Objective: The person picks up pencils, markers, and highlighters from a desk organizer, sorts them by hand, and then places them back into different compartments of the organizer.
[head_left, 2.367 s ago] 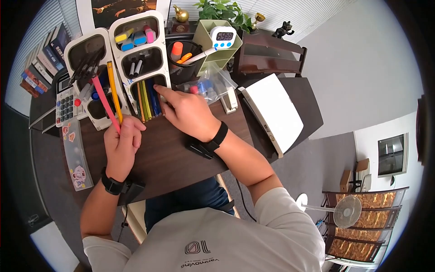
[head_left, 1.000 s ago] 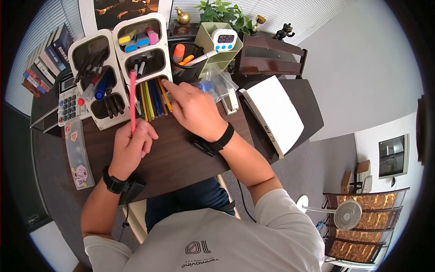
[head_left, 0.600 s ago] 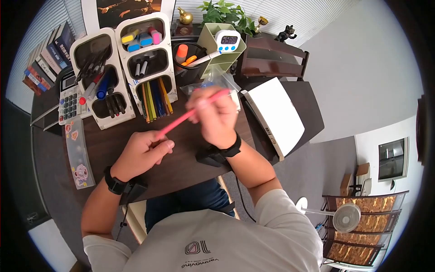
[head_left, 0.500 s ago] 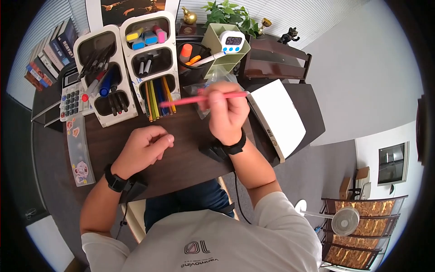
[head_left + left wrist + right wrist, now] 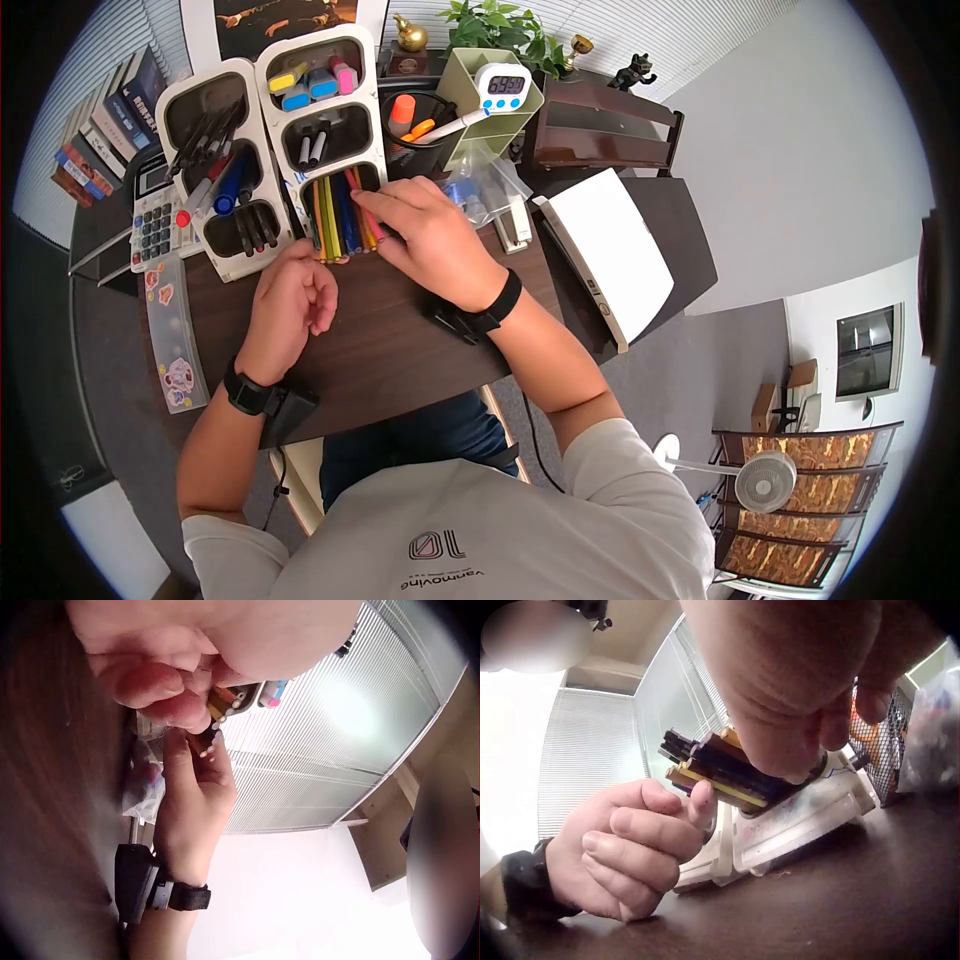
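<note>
Colored pencils point(image 5: 335, 215) lie side by side in the lowest compartment of the right white organizer point(image 5: 290, 140), their ends sticking out at the front. My right hand point(image 5: 430, 240) pinches a pink pencil point(image 5: 372, 222) at the right side of the bunch, index finger along it and thumb near its end. At the bunch's left edge is my left hand point(image 5: 288, 305), fingertips by the pencil ends point(image 5: 694, 769), the other fingers loosely bent, holding nothing. In the left wrist view my right hand point(image 5: 196, 817) is at the pencil ends, partly behind my left fingers.
Left of the bunch stands another white organizer point(image 5: 240, 262) with pens, beside a calculator point(image 5: 155, 235) and a stickered strip point(image 5: 172, 335). To the right are a mesh cup point(image 5: 415, 155), a plastic bag point(image 5: 485, 185), a stapler point(image 5: 515, 225) and a white box point(image 5: 610, 250).
The pink pencil passed from my left hand to my right, which turned it and brought it into the pencil compartment. A yellow pencil also went in there earlier. My left hand moved up to the bunch.
</note>
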Demonstrator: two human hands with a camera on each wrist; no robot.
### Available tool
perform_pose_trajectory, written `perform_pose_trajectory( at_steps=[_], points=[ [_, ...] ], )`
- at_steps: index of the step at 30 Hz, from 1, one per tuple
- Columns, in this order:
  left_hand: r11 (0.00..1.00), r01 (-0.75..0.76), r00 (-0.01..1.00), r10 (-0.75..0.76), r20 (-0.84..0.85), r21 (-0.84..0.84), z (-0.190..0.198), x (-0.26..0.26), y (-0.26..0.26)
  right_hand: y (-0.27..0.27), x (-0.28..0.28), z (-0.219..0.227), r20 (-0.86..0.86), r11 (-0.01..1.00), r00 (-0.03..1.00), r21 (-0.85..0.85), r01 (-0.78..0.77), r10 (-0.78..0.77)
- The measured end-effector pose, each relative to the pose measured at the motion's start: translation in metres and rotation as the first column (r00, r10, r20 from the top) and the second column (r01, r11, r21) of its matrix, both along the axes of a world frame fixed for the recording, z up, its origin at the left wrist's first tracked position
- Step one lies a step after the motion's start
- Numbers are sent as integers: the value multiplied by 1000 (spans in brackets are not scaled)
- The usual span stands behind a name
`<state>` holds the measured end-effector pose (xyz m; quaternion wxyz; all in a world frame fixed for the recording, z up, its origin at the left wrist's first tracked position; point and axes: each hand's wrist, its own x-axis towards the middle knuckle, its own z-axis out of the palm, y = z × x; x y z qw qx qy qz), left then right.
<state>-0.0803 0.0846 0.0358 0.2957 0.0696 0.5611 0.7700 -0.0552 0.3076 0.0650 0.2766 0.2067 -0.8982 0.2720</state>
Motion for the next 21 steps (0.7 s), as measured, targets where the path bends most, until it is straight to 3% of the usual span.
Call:
perform_pose_trajectory(
  at_steps=[3, 6, 9, 18, 21],
  points=[
    [995, 71, 997, -73, 36, 69, 1, -6, -4, -1, -2, -4, 24, 999, 1000, -41, -16, 17],
    [994, 105, 990, -106, 95, 18, 8, -6, -3, -2, -2, -3, 41, 1000, 999, -25, 4, -3],
    [999, 32, 988, -27, 149, -31, 10, -3, 2, -9, 2, 0, 65, 1000, 998, -24, -7, 9],
    [997, 78, 995, -75, 71, -30, 10, -5, 2, -24, -5, -1, 29, 991, 994, 76, -109, 107],
    [989, 147, 988, -146, 43, -25, 2, -5, -1, -26, -4, -4, 32, 987, 986, 12, -163, 163]
  ],
)
